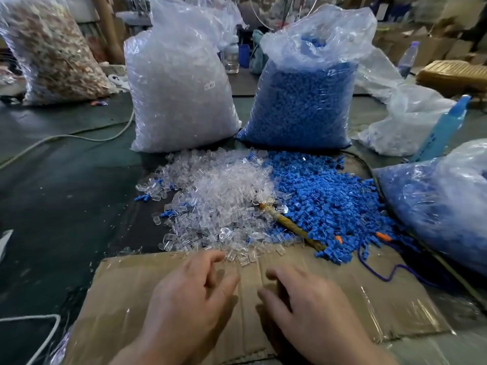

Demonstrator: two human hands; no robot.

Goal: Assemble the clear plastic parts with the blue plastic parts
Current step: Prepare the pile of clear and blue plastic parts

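Observation:
A loose heap of clear plastic parts point(218, 196) lies on the dark table, touching a heap of blue plastic parts point(329, 201) to its right. Both hands hover over a flattened cardboard sheet point(369, 293) at the near edge. My left hand point(195, 299) has relaxed, spread fingers, its fingertips close to the nearest clear parts, and nothing is in it. My right hand point(311, 306) lies palm down beside it, fingers loosely bent, holding nothing that shows.
Behind the heaps stand a tall bag of clear parts point(179, 96) and a tall bag of blue parts point(303, 101). Another bag holding blue pieces point(442, 206) lies at right. A brown stick point(287, 225) rests across the heaps. A white cable point(79, 137) runs at left.

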